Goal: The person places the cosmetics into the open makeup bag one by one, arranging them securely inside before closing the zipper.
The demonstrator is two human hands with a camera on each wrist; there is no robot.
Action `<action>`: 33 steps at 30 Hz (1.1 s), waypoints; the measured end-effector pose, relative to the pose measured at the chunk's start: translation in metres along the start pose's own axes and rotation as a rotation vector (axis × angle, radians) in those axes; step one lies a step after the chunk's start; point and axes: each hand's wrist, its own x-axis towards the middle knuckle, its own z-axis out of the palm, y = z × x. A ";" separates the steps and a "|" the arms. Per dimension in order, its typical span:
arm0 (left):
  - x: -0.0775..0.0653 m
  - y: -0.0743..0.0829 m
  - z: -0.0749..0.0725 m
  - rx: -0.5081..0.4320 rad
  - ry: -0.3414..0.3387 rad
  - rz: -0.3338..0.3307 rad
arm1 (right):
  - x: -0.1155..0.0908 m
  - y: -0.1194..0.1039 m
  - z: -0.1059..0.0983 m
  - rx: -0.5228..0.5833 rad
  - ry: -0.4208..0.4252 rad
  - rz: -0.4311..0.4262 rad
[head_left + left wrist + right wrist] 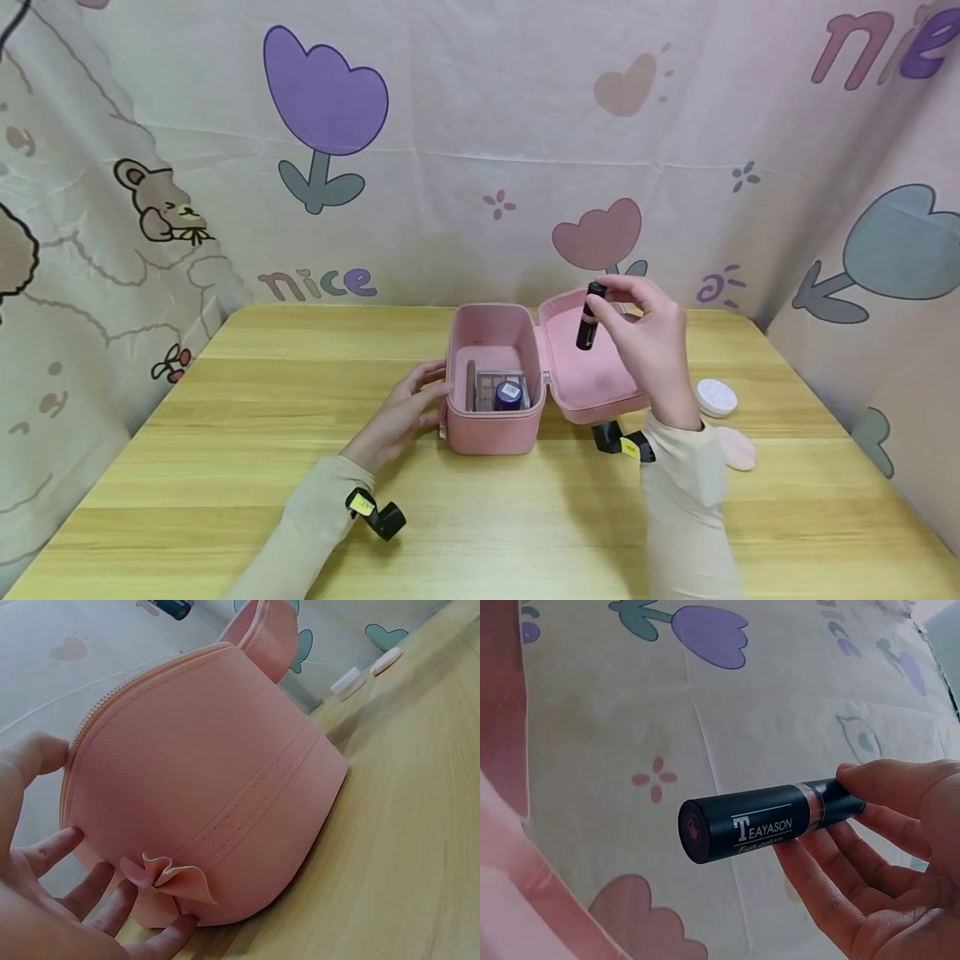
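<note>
A pink cosmetic case (495, 433) stands on the table with its lid (588, 367) folded out to the right. Inside lie a palette with a clear cover (491, 383), a small round dark-blue jar (508, 397) and a slim brown stick (471, 385). My left hand (408, 410) rests its spread fingertips against the case's left side, near a pink bow (176, 881) in the left wrist view. Above the lid, my right hand (648, 333) pinches a black lipstick tube (742, 823) between thumb and fingers. The tube is tilted in the head view.
To the right of the lid, a white round container (716, 397) and a pale pink round pad (737, 448) lie on the wooden table (315, 350). A printed cloth (465, 108) hangs behind the table and along its sides.
</note>
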 end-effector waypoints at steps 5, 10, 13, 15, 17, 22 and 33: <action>0.000 0.000 0.000 -0.007 0.000 -0.005 | 0.001 -0.003 0.010 0.026 -0.028 -0.015; -0.001 0.000 0.000 -0.009 0.002 -0.009 | 0.001 -0.004 0.017 0.014 -0.046 -0.013; -0.001 0.000 0.000 -0.005 -0.001 -0.013 | 0.001 -0.004 0.022 0.022 -0.062 -0.003; -0.001 0.000 0.000 -0.004 0.000 -0.016 | 0.000 -0.004 0.026 0.023 -0.081 -0.006; -0.001 0.001 0.000 -0.002 0.003 -0.018 | -0.002 -0.005 0.033 0.024 -0.113 -0.028; -0.002 0.001 0.000 -0.008 0.014 -0.015 | -0.009 -0.005 0.058 0.006 -0.220 -0.118; -0.001 -0.001 0.000 -0.046 -0.004 0.003 | -0.021 -0.001 0.093 -0.094 -0.353 -0.227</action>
